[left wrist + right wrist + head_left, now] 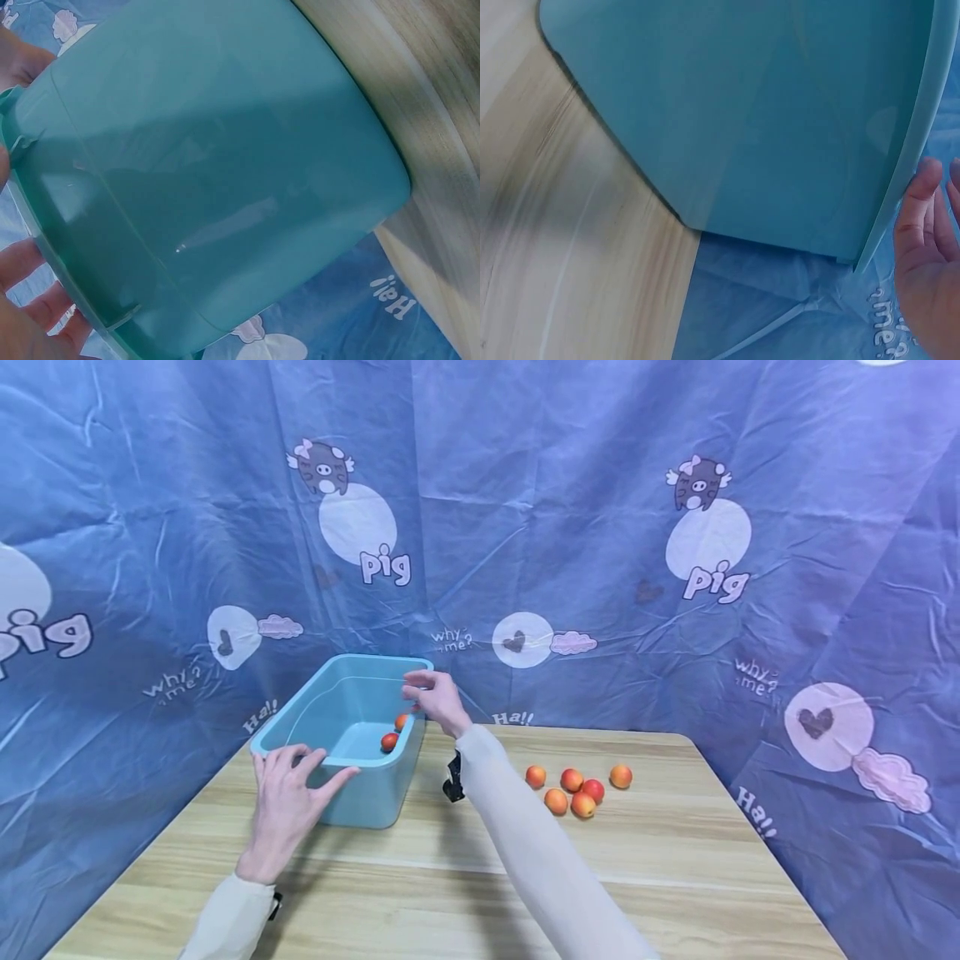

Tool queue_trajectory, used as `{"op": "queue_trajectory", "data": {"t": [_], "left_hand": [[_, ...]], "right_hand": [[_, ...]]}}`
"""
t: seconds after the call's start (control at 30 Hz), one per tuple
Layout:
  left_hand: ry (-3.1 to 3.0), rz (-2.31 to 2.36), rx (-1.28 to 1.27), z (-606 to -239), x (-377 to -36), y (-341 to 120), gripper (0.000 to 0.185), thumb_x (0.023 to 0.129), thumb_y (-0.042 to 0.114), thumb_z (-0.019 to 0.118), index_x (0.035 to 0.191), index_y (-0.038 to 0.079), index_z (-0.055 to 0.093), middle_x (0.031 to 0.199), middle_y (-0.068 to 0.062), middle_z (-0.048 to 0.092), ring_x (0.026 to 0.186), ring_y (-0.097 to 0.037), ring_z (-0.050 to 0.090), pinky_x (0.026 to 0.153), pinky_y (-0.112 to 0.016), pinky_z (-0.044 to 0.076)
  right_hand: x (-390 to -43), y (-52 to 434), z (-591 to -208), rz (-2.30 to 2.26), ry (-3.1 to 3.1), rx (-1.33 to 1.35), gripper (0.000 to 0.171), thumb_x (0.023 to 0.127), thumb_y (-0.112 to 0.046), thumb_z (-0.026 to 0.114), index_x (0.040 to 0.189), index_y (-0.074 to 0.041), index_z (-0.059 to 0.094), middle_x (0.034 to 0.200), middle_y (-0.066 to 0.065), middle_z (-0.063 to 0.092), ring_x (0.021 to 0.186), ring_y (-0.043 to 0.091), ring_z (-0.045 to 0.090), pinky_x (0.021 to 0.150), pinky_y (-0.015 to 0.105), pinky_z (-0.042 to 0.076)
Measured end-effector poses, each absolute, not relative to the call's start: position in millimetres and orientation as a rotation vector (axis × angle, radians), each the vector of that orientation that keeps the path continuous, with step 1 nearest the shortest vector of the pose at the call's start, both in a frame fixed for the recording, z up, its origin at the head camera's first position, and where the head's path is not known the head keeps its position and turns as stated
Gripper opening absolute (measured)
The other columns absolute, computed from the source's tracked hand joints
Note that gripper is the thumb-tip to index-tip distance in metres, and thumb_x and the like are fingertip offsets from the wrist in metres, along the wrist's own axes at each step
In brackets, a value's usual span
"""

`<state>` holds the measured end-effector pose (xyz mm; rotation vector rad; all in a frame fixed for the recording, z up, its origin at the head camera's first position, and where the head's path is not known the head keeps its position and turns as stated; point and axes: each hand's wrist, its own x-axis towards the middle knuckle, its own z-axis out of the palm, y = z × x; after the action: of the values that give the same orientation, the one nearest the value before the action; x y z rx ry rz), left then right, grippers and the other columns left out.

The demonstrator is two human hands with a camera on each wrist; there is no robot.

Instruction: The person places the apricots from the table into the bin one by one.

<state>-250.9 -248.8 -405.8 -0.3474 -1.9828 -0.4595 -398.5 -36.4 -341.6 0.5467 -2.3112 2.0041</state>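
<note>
A light blue plastic bin (360, 785) stands on the left of the table. My left hand (288, 797) holds its near rim, fingers bent over the edge and thumb spread along it; its fingers (49, 304) show at the rim in the left wrist view. Over the far part of the bin's right rim is my right hand (440, 700). In the right wrist view its thumb (922, 184) lies right at the rim, apart from the fingers, with nothing seen between them. Inside the bin are orange-red fruits like apricots (389, 742), one mostly hidden below the right hand.
Several more orange-red fruits (583, 805) lie in a loose group on the wooden table (675, 860), right of the right forearm. A blue printed cloth (480, 527) hangs behind the table and along both sides, close to the bin's far end.
</note>
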Motion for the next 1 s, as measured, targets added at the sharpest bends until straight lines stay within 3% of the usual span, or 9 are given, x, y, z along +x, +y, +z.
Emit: {"op": "queue_trajectory", "data": {"t": [0.13,0.3,0.37,0.6,0.8,0.87,1.0], "left_hand": [[-1.990,-0.459,-0.341,-407,-251,-249,0.077,0.080,0.077,0.052,0.090,0.004,0.072,0.089,-0.020,0.061,0.088,-0.042,0.052,0.099,-0.077,0.022],[-2.003,-0.461,-0.338,-406,-250,-249,0.057,0.070,0.055,0.080,0.091,0.003,0.072,0.090,-0.021,0.062,0.090,-0.043,0.053,0.099,-0.081,0.018],[-2.004,-0.462,-0.340,-406,-250,-249,0.052,0.065,0.045,0.085,0.092,0.003,0.072,0.091,-0.021,0.062,0.090,-0.043,0.053,0.100,-0.081,0.017],[-1.974,-0.462,-0.358,-408,-252,-250,0.064,0.076,0.066,0.069,0.090,0.003,0.071,0.089,-0.021,0.061,0.088,-0.043,0.052,0.101,-0.079,0.019],[-1.998,-0.454,-0.360,-408,-252,-252,0.053,0.062,0.045,0.086,0.091,0.004,0.071,0.090,-0.021,0.061,0.089,-0.042,0.052,0.100,-0.076,0.022],[-2.002,-0.456,-0.355,-408,-252,-252,0.052,0.062,0.045,0.085,0.091,0.004,0.071,0.091,-0.021,0.061,0.089,-0.042,0.052,0.099,-0.076,0.023],[-1.984,-0.464,-0.356,-409,-252,-250,0.061,0.073,0.062,0.074,0.090,0.004,0.071,0.089,-0.022,0.061,0.088,-0.043,0.052,0.098,-0.078,0.023]], "right_hand": [[-401,-28,-346,2.015,-2.291,0.534,0.029,0.092,-0.008,0.067,0.120,-0.005,0.068,0.116,0.014,0.070,0.093,0.018,0.070,0.074,0.029,0.059],[-400,-19,-351,2.039,-2.282,0.552,0.030,0.092,-0.009,0.068,0.122,-0.005,0.067,0.118,0.016,0.069,0.092,0.017,0.069,0.081,0.035,0.059],[-400,-16,-353,2.050,-2.274,0.561,0.029,0.092,-0.008,0.068,0.121,-0.005,0.068,0.118,0.018,0.068,0.092,0.017,0.069,0.083,0.038,0.058],[-400,-6,-362,2.193,-2.182,0.562,0.032,0.092,-0.006,0.067,0.123,0.003,0.064,0.118,0.024,0.067,0.100,0.027,0.070,0.091,0.046,0.054],[-398,8,-372,2.212,-2.152,0.585,0.033,0.091,-0.002,0.066,0.122,0.008,0.062,0.119,0.029,0.065,0.105,0.040,0.066,0.090,0.046,0.055],[-398,14,-375,2.197,-2.156,0.590,0.031,0.091,-0.003,0.067,0.120,0.006,0.064,0.118,0.028,0.065,0.101,0.037,0.069,0.087,0.043,0.057],[-397,29,-382,2.182,-2.157,0.603,0.029,0.091,-0.003,0.067,0.118,0.006,0.065,0.116,0.028,0.066,0.093,0.026,0.071,0.085,0.044,0.057]]}}
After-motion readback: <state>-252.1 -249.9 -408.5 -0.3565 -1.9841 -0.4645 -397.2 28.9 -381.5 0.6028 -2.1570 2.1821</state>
